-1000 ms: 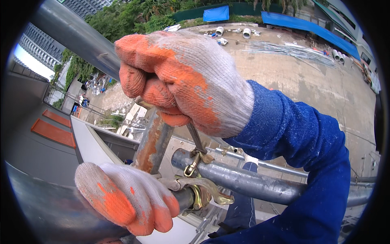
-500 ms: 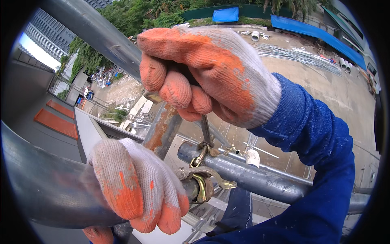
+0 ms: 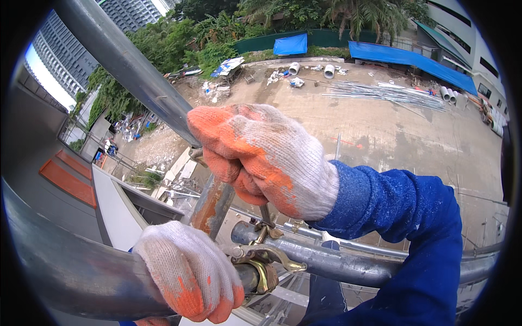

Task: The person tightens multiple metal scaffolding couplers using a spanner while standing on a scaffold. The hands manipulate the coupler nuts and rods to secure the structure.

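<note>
In its cotton glove with orange-coated fingers, my right hand [image 3: 266, 157] is closed round the upper end of a slim metal wrench [image 3: 265, 215]. The fist hides most of that tool; its lower end meets the bolt of a brass-coloured scaffold clamp [image 3: 265, 271]. The clamp sits round the end part of a thick grey steel pipe [image 3: 70, 266], beside a second steel pipe [image 3: 337, 258] running to the right. My left hand [image 3: 190, 271], gloved alike, wraps over the thick pipe just left of the clamp.
A steel tube [image 3: 125, 65] slants down from upper left, near a rust-stained tube [image 3: 213, 205]. Far below lies a concrete yard [image 3: 413, 146] with bundled pipes [image 3: 386, 95], blue-roofed sheds [image 3: 413, 62] and rubble. A grey wall with orange panels [image 3: 68, 182] stands at left.
My right fist has come down and slightly left, nearer the clamp, still round the wrench. The left hand stays on the pipe. The view has tilted up, showing more of the yard.
</note>
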